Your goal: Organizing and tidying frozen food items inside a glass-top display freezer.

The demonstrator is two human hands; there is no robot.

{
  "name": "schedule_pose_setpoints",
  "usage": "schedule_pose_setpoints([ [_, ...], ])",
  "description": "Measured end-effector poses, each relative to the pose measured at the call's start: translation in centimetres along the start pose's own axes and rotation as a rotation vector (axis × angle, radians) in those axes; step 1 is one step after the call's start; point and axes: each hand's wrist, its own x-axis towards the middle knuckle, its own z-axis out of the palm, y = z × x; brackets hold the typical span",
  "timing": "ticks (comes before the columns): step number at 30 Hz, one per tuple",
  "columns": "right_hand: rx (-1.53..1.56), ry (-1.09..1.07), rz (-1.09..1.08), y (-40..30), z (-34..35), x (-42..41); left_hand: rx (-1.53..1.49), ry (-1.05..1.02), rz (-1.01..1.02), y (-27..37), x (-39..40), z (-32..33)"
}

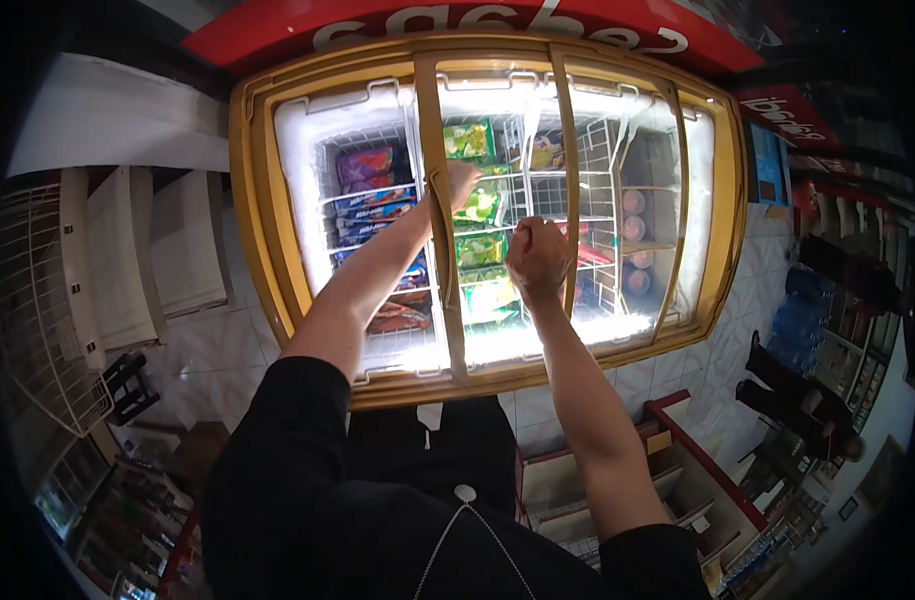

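Observation:
A chest freezer with a gold-coloured frame (716,300) and sliding glass lids stands before me, lit from inside. My left hand (463,186) reaches in past the lid's edge and is seen through the glass, at the green packets (481,251) in a white wire basket; its fingers are partly hidden. My right hand (538,259) is curled into a fist above the glass, beside a gold lid bar (566,150), with nothing visible in it. Blue wrapped packets (371,214) and a purple packet (365,169) lie in the left basket.
Round containers (634,226) line the freezer's right side. An empty-looking wire rack (45,300) stands at far left, near a black stool (131,386). A red-edged shelf unit (709,450) is behind me at right. A person in dark clothes (799,409) is farther right, near blue water bottles (799,322).

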Motion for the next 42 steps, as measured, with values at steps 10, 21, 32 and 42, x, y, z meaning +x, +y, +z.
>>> schedule_pose_setpoints([
  [10, 0.002, -0.003, -0.022, 0.4, 0.1, -0.4, -0.098, 0.072, -0.005, -1.5, -4.2, -2.1],
  [21, 0.008, -0.002, -0.034, -0.1, 0.4, 0.0, -0.422, 0.043, 0.386, 3.1, -6.4, 1.4],
  [32, -0.029, -0.024, -0.026, 0.2, 0.2, -0.4, -0.394, 0.099, 0.124, 6.7, -5.3, 5.1],
  [42, -0.076, -0.038, -0.003, 0.7, 0.1, -0.7, -0.272, -0.049, -0.013, 4.9, -6.7, 4.4],
])
